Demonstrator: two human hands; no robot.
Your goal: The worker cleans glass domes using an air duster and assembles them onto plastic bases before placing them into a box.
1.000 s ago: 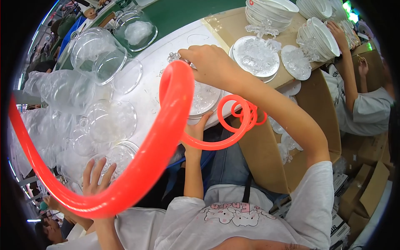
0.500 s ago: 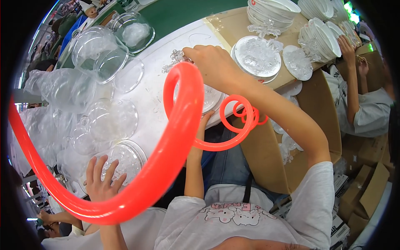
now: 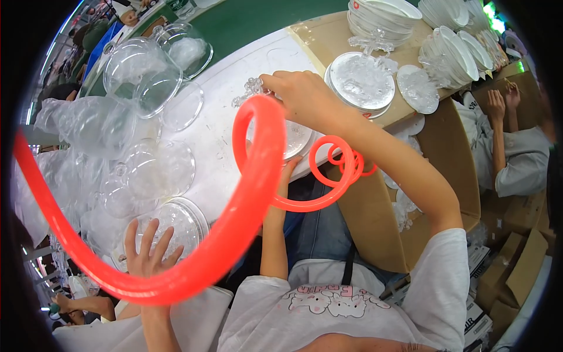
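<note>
My right hand (image 3: 302, 98) reaches over the white tabletop with its fingers pinched on a clear, branching, crystal-like plastic piece (image 3: 253, 88). Below it, a round plate with a pale, glossy face (image 3: 297, 139) lies near the table's front edge. My left hand (image 3: 289, 170) grips that plate's near rim; most of its fingers are hidden. A thick red coiled tube (image 3: 261, 158) crosses in front of the view and covers part of the plate and left hand. To the right stands a stack of round plates (image 3: 358, 79) with clear plastic pieces on top.
A co-worker's spread hand (image 3: 149, 252) is at lower left beside stacked clear discs (image 3: 186, 220). Clear domed covers (image 3: 143, 76) and plastic bags (image 3: 88, 126) line the left. Bowl-like white stacks (image 3: 384, 23) stand at the back; an open cardboard box (image 3: 428, 229) sits right, near another person (image 3: 516, 149).
My right hand and the clear piece have shifted slightly right and down. The person at right has drawn a hand away from the white stack. The co-worker's left-side hand has moved a little.
</note>
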